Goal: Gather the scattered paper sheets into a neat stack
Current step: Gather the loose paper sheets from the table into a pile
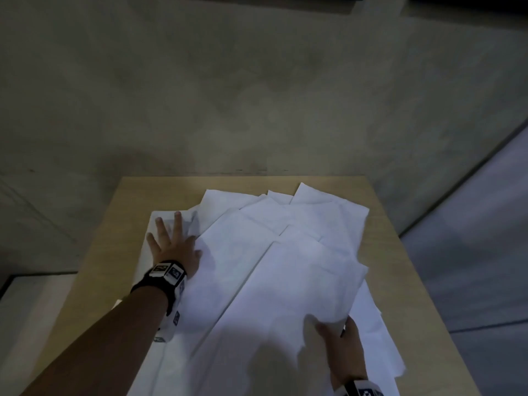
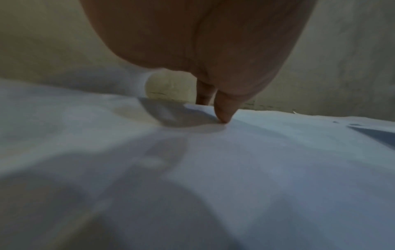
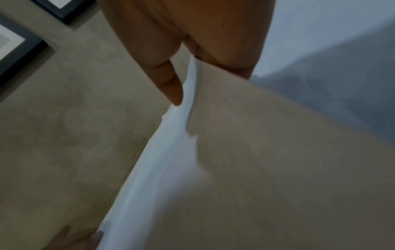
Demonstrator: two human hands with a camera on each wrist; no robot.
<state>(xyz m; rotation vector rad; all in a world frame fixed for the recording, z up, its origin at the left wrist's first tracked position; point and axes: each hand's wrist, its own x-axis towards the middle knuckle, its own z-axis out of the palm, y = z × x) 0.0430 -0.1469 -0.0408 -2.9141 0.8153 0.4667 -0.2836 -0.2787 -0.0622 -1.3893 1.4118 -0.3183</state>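
Several white paper sheets [image 1: 285,267] lie fanned and overlapping across a light wooden table [image 1: 397,281]. My left hand [image 1: 171,241] lies flat on the left side of the pile with its fingers spread. In the left wrist view a fingertip [image 2: 224,116] presses down on the paper [image 2: 235,169]. My right hand [image 1: 345,347] is at the near right edge of the pile and pinches the edge of the top sheets. In the right wrist view the thumb [image 3: 169,84] lies on the lifted paper [image 3: 166,160], with the tabletop [image 3: 278,169] beside it.
A grey concrete wall [image 1: 257,95] rises just behind the table's far edge. Grey floor [image 1: 471,252] runs along the table's right side. Bare wood shows along the table's left [image 1: 114,252] and right margins. Dark-framed pictures [image 3: 19,44] show in the right wrist view.
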